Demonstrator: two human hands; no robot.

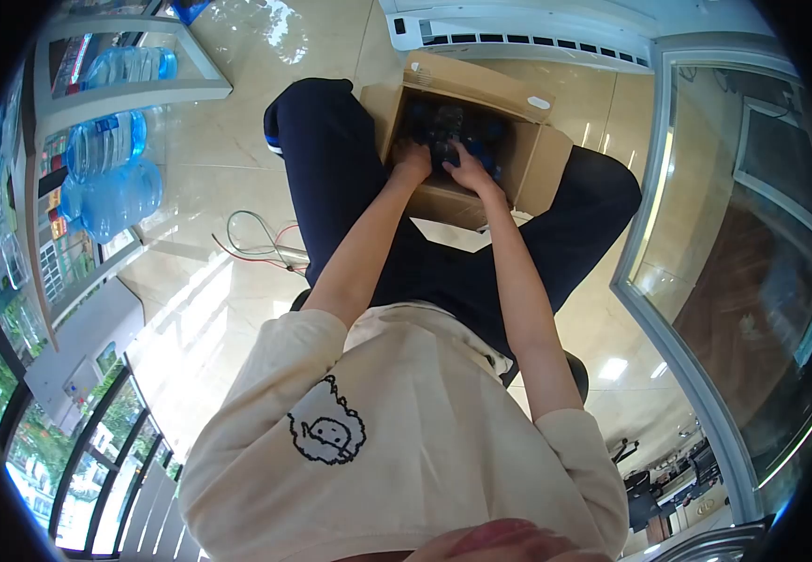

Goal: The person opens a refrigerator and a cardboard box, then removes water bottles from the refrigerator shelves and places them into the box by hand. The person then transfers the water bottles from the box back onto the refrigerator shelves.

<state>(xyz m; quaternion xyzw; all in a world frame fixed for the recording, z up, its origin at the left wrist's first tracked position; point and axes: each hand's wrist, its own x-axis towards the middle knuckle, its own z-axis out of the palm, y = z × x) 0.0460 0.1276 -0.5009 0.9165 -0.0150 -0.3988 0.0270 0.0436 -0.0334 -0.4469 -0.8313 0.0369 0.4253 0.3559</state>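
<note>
An open cardboard box (545,169) rests between my knees, and both my hands reach inside it. Dark, clear-looking plastic bottles (447,122) stand in its shadowed interior, some with blue on them. My right hand (468,170) is closed on a bottle near the middle, its thumb against the side. My left hand (412,161) is curled by the box's left wall, just left of that bottle. Its fingertips are hidden in shadow, so what it holds cannot be made out.
To my right, a glass-fronted door (649,253) with a grey frame stands open. A white vented unit (518,37) is ahead of the box. Large blue water jugs (111,201) sit on the left, and thin cables (270,245) lie on the tiled floor.
</note>
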